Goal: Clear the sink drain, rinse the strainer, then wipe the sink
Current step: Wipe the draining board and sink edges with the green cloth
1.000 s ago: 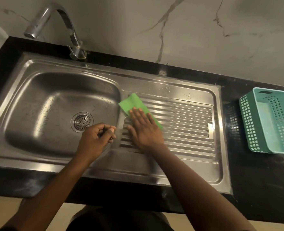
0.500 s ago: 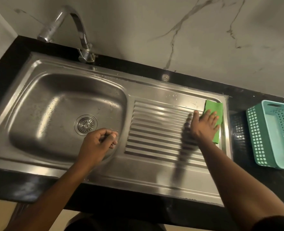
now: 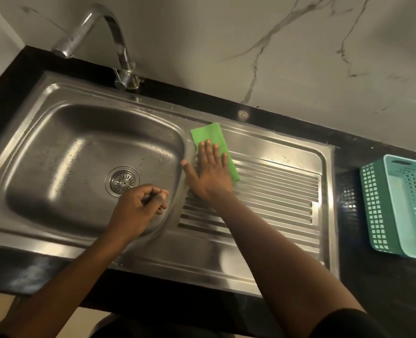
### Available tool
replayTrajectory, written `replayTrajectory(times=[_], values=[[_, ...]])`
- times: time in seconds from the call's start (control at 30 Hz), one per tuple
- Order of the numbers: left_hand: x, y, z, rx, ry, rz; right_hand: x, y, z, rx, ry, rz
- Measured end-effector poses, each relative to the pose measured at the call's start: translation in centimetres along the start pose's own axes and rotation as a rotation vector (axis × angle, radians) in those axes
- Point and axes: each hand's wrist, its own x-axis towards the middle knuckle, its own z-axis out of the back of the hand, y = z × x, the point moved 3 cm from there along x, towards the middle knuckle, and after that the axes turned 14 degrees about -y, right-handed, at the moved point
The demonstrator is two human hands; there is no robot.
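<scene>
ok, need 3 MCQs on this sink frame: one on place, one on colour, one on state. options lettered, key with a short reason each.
1. Where does the green cloth lie?
A. In the basin over the drain
B. On the drainboard at its end next to the basin
C. Inside the basket

2. What colour is the plastic basket on the counter?
A. Red
B. White
C. Teal green

3. How is the right hand posed?
A. Flat, palm down, fingers spread on the cloth
C. Gripping the faucet
B. Closed in a fist above the basket

Key:
1 B: the cloth sits on the ribbed drainboard just right of the basin's rim.
2 C: its perforated walls read teal green.
3 A: the fingers lie flat across the cloth, while the left hand is loosely curled over the basin near the drain strainer.
</scene>
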Motion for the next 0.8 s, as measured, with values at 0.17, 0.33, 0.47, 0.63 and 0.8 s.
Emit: replayTrajectory(times=[0.17,0.33,0.47,0.63,0.8], values=[[-0.6,-0.2,-1.3,0.002,-0.01,-0.005,-1.4,-7.4,2.9,-0.101,-0.009,0.203],[-1.8,-0.1,-2.0,-0.036,-0.022,0.014,-4.4,-20.4,7.4,-0.151,-0.101,-0.197],[-2.4,0.1,-1.4,-0.111,-0.059,0.042,-4.6,-24.8,9.5,-0.174,-0.109,-0.431],[-3.1,1.3,-0.4,-0.109,-0.057,0.068,-0.1,-16.9,7.3,-0.035,-0.205,-0.625],[-3.2,1.5,1.0,-0.116,-0.091,0.065,4.4,-2.8,2.4,0.034,-0.061,-0.36]])
